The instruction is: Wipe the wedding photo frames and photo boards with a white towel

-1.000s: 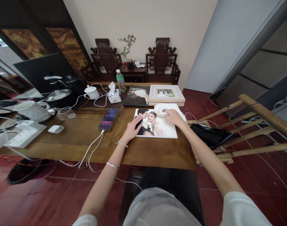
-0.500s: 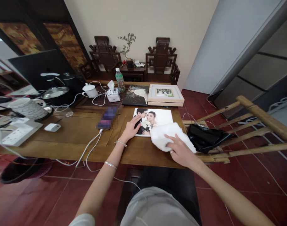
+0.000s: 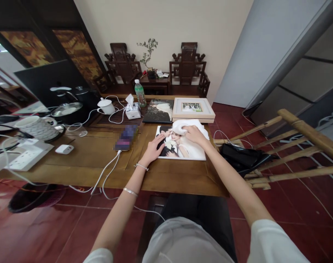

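Note:
A wedding photo panel [image 3: 170, 148] with white edges lies flat on the wooden table [image 3: 169, 177]. My left hand [image 3: 154, 147] rests on the panel's left side, fingers stretched out and holding nothing. Over the upper right part of the panel is a fluffy white cloth [image 3: 194, 122]. My right hand [image 3: 193, 133] has its fingers curled into this cloth and presses it on the photo. The cloth and hand cover the panel's upper right corner.
Behind the panel lie a dark photo panel [image 3: 157, 115] and a white-framed picture [image 3: 179, 110]. A bottle [image 3: 139, 93], tissue box [image 3: 133, 112], phone [image 3: 126, 137] on a cable, and lidded cup [image 3: 106, 107] stand leftward. A bamboo chair [image 3: 300, 128] holds a black bag [image 3: 237, 157].
My right hand has carried the white cloth away from me, from the panel's lower right corner to its upper right. The left hand stays in place on the photo panel.

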The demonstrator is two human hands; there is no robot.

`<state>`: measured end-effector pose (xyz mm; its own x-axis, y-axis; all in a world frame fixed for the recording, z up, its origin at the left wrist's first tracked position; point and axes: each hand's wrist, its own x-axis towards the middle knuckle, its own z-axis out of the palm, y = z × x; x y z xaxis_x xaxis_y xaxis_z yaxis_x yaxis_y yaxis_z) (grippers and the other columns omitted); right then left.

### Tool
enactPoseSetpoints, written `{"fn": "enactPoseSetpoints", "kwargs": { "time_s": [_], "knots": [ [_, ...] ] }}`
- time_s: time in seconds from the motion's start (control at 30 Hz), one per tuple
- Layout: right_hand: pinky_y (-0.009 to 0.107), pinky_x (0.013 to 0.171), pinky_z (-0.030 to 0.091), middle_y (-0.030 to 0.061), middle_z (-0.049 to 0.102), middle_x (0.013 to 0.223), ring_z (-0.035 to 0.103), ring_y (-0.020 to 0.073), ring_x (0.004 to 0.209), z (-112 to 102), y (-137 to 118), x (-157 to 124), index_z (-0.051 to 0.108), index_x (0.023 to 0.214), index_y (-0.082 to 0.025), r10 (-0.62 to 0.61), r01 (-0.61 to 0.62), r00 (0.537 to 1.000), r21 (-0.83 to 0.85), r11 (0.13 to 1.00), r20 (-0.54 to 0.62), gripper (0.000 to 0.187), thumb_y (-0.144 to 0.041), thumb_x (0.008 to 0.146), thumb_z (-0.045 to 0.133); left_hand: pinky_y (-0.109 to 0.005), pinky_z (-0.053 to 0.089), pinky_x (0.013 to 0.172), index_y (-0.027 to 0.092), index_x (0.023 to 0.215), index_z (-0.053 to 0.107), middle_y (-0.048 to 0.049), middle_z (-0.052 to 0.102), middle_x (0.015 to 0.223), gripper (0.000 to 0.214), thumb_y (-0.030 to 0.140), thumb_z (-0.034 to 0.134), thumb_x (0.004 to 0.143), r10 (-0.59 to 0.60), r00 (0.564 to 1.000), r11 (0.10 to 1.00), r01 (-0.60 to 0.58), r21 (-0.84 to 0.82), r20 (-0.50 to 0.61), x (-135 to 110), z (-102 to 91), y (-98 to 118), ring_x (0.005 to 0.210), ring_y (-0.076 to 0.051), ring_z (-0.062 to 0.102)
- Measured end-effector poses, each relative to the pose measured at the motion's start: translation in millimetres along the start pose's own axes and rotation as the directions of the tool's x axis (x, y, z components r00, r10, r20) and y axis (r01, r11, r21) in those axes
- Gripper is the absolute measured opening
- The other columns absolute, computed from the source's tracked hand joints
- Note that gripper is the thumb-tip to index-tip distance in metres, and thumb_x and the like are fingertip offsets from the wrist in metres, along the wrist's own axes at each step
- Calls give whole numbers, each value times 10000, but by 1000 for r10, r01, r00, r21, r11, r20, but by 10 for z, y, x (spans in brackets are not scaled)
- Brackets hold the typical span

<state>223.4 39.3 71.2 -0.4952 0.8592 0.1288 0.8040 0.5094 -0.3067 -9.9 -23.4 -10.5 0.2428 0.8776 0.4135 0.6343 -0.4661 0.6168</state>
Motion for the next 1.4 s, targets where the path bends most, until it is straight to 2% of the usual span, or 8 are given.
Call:
{"fn": "enactPoseSetpoints", "kwargs": {
  "time_s": [0.17,0.37,0.53,0.77,0.93,1.1,1.23,1.4],
  "knots": [
    [379,960,351,97,698,1076,613,254,1007,54,-162,-225,693,973,-168,0,0,1000,25,1000,-2,386,-75,750,392,-410,263,1147,188,1310,520,-80,465,1422,420,326,430,924,-7,1000,1000,7,-6,2,0,6,8,1363,-207,354],
    [571,1093,124,186,545,1316,393,273,1316,223,-483,-1098,668,1073,-140,-67,66,997,17,998,26,440,-56,730,406,-411,255,1147,186,1332,498,-86,436,1443,434,327,420,929,-13,1000,1000,13,-3,-3,5,6,42,1364,-213,353],
    [576,1092,167,161,565,1298,419,258,1303,219,-624,-1492,685,1008,-195,-169,161,980,80,984,103,429,-58,694,427,-449,231,1146,195,1379,442,-85,363,1489,460,323,391,940,-49,999,999,49,11,15,-1,-3,56,1396,-226,285],
    [522,1066,245,119,663,1150,553,264,1147,160,-484,-887,679,1057,-194,-81,81,996,32,996,29,456,-71,714,406,-472,237,1139,218,1388,433,-78,366,1489,463,319,393,938,-60,997,998,58,37,45,-10,14,-17,1390,-234,298],
    [330,847,419,84,716,985,634,244,922,77,-408,-239,690,1002,-215,-17,18,999,-28,999,35,374,-123,762,419,-462,251,1135,225,1387,434,-72,381,1481,460,328,386,941,-41,999,999,40,33,35,-4,32,-76,1388,-225,304],
    [267,730,414,102,714,974,635,242,904,55,-370,155,697,955,-196,36,-35,999,-35,999,12,314,-151,778,441,-460,255,1136,188,1381,444,-88,388,1475,458,295,318,954,-44,998,999,43,32,43,-5,32,-92,1386,-215,308],
    [359,890,384,118,703,1008,623,265,952,132,-412,59,692,983,-187,28,-28,999,-39,999,16,318,-147,800,435,-451,256,1139,214,1377,450,-68,393,1474,453,279,324,946,-39,999,999,38,19,26,-8,42,-101,1383,-206,316],
    [546,1051,210,158,621,1202,476,289,1227,308,-587,-608,665,1087,-177,-73,74,997,-24,997,21,412,-85,781,404,-463,250,1139,225,1391,430,-58,385,1480,463,268,340,938,-45,999,999,45,18,26,-6,40,-81,1382,-212,317]
  ]
}}
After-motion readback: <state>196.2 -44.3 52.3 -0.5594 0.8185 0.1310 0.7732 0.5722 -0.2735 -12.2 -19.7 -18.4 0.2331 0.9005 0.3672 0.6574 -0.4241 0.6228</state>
